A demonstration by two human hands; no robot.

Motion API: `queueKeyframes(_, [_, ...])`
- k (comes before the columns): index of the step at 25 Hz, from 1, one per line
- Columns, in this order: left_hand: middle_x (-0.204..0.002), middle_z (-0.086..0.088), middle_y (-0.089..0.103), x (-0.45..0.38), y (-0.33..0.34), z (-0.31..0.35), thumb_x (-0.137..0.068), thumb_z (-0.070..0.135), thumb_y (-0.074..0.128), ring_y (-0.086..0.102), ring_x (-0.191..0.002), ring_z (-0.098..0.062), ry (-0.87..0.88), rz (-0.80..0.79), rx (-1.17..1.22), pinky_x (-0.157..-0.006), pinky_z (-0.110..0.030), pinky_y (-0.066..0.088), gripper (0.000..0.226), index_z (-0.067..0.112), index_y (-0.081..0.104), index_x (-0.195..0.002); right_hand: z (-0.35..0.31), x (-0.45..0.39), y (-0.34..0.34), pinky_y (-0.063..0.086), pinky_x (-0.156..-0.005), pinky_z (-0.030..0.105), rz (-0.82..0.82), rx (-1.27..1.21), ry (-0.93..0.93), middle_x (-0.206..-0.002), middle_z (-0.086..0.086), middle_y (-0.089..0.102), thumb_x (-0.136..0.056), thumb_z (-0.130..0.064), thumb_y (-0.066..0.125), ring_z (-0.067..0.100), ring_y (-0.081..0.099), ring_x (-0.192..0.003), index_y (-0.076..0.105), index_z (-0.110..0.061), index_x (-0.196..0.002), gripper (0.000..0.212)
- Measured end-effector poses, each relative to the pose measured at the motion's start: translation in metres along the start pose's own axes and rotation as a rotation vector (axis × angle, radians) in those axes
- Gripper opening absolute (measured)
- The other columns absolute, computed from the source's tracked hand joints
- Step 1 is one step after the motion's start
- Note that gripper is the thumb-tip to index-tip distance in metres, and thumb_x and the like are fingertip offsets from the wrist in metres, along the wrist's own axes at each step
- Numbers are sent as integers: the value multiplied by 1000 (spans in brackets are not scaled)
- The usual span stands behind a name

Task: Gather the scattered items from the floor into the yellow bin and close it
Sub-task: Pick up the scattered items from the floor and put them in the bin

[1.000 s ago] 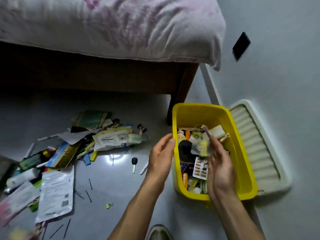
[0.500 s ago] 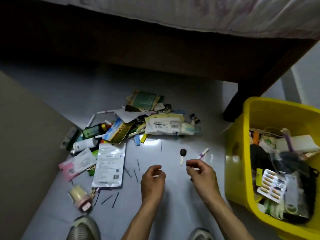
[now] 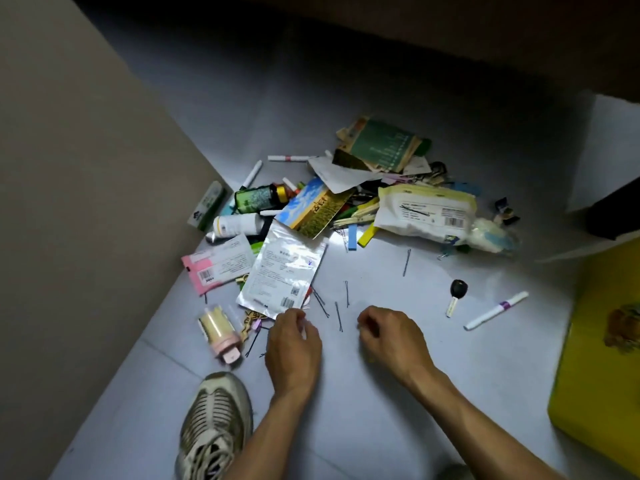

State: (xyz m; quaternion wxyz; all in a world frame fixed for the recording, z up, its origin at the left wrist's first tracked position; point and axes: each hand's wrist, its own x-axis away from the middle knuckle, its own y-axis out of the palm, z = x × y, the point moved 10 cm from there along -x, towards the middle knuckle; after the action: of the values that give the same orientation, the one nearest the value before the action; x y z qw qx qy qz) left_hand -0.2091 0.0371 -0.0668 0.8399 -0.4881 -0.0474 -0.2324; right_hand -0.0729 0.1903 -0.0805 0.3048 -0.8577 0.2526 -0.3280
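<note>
The room is dim. One bright glare patch sits on the floor (image 3: 346, 244) at the pile's near edge, toward twelve o'clock from my fingers (image 3: 294, 315), and the silver pouch (image 3: 282, 275) shines beside it. Deep shadow fills the top. My hands, shoe (image 3: 214, 424) and the yellow bin (image 3: 602, 375) at three o'clock are smeared; the edges bow outward.

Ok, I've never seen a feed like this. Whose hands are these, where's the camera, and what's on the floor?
No machine here: a person's two bare hands, filmed by one camera worn on their head, looking down. The left hand and right hand hover low over hairpins on the floor; whether either pinches anything is unclear. Beyond lie a silver pouch, a key, a white marker and a mixed pile. The yellow bin stands at the right edge.
</note>
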Motion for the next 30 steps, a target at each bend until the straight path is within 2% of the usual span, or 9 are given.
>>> queueKeyframes(2, [-93, -2, 62, 3, -19, -16, -82, 13, 64, 56, -88, -23, 57, 44, -64, -72, -33, 45, 12, 15, 64, -94, -16, -5, 10, 41, -63, 27, 9, 58, -17, -87, -7, 69, -88, -25, 52, 18, 61, -78, 63, -23, -87, 11])
queueKeyframes(5, [-101, 1, 59, 6, -25, -42, -87, 19, 62, 56, -92, -22, 73, -44, -225, -81, -38, 51, 9, 17, 66, -94, -40, -11, 31, 37, -62, 30, 6, 192, -55, -88, 0, 63, -91, -31, 48, 25, 59, -81, 53, -18, -79, 17])
queueKeyframes(7, [-95, 1, 60, 6, -24, -46, -92, 22, 58, 58, -85, -20, 87, -102, -257, -78, -38, 53, 12, 17, 66, -85, -47, -11, 43, 37, -62, 32, 7, 296, -82, -92, 3, 59, -95, -28, 44, 27, 58, -86, 54, -16, -84, 19])
queueKeyframes(10, [-80, -2, 61, 3, -21, -42, -91, 8, 56, 57, -72, -18, 108, -136, -273, -69, -39, 54, 18, 12, 62, -74, -46, -10, 49, 34, -59, 32, 28, 388, -87, -96, 3, 60, -98, -21, 42, 27, 58, -88, 58, -14, -91, 19])
queueKeyframes(13, [-91, -1, 59, 3, -16, -38, -92, 15, 53, 54, -84, -17, 161, -160, -340, -77, -33, 49, 9, 12, 60, -89, -35, -9, 40, 33, -58, 31, 105, 302, -15, -93, 4, 64, -97, -25, 46, 26, 60, -84, 61, -13, -90, 20])
queueKeyframes(17, [-93, 0, 54, 7, -10, -41, -94, 26, 49, 52, -87, -18, 145, -183, -317, -78, -34, 48, 12, 15, 54, -92, -28, -8, 34, 38, -60, 31, 137, 227, 30, -90, 2, 65, -95, -26, 50, 24, 60, -81, 62, -14, -86, 20])
queueKeyframes(20, [-104, 1, 55, 16, -6, -52, -93, 33, 52, 52, -97, -18, 106, -177, -319, -81, -34, 50, 19, 18, 58, -104, -32, -15, 26, 43, -60, 32, 166, 199, 6, -88, 2, 64, -92, -25, 52, 26, 61, -78, 62, -15, -85, 15])
queueKeyframes(23, [-105, -1, 59, 22, -2, -56, -97, 27, 51, 56, -94, -17, 107, -168, -295, -80, -32, 50, 19, 15, 65, -104, -29, -25, 10, 36, -59, 29, 252, 199, 26, -90, 2, 58, -92, -29, 56, 26, 58, -78, 60, -16, -90, 14])
queueKeyframes(30, [-99, -2, 60, 10, 4, -43, -92, 23, 47, 53, -94, -19, 134, -194, -334, -79, -32, 47, 19, 12, 62, -97, -47, -29, 29, 38, -58, 31, 108, 416, -92, -89, 3, 61, -96, -21, 46, 26, 58, -80, 64, -14, -84, 23])
